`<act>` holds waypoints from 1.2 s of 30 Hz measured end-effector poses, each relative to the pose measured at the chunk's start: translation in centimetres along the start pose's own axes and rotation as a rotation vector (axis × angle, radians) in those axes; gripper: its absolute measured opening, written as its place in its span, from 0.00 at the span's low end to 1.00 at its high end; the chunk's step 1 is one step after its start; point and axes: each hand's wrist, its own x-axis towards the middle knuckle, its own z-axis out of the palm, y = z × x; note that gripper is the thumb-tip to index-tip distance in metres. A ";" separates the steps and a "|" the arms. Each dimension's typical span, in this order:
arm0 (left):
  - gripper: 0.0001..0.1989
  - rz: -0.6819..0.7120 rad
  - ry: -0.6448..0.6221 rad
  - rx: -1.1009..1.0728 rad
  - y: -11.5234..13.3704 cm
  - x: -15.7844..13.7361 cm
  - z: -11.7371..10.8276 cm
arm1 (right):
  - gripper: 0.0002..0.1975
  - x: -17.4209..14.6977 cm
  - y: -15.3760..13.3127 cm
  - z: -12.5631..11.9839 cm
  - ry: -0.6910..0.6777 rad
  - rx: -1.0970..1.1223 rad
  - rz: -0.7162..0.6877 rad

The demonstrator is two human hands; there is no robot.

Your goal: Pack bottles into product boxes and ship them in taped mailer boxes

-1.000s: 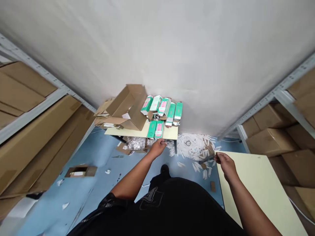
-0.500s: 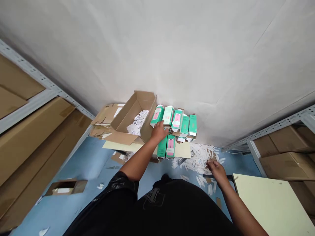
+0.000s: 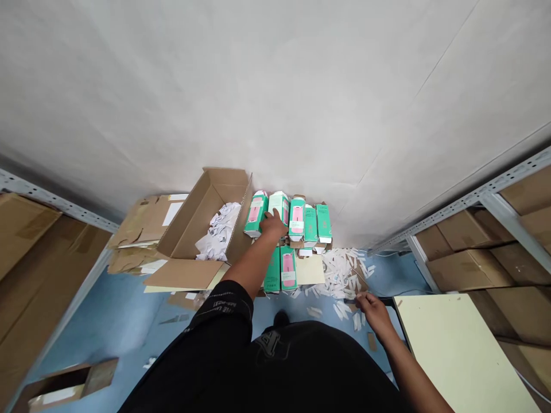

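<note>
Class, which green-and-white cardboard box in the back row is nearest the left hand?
The pale-topped rectangular cardboard box, second from left: the left hand overlaps its near end. The others show more green or pink on top.

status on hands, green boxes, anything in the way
Left hand at pale green box, back row; grip hidden. Right hand off right, no item visible in it. Open carton close beside that row's left end.

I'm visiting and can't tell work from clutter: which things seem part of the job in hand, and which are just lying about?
Apparently in use:
pale green-and-white cardboard box at the left hand
green rectangular cardboard boxes beside it

Probably just lying about:
thin white paper-like strips on the blue floor
open brown cardboard box, lower left
</note>
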 end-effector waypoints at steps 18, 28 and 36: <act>0.38 0.024 0.167 -0.218 -2.5 -2.6 -3.7 | 0.24 -0.1 0.7 -0.3 -0.036 0.028 0.011; 0.39 0.087 0.290 -0.451 -5.7 -5.7 -4.9 | 0.21 1.1 0.5 0.9 -0.122 0.012 -0.040; 0.39 0.142 0.314 -0.523 -6.7 -8.8 -6.3 | 0.20 2.8 -2.4 2.9 -0.211 -0.080 -0.113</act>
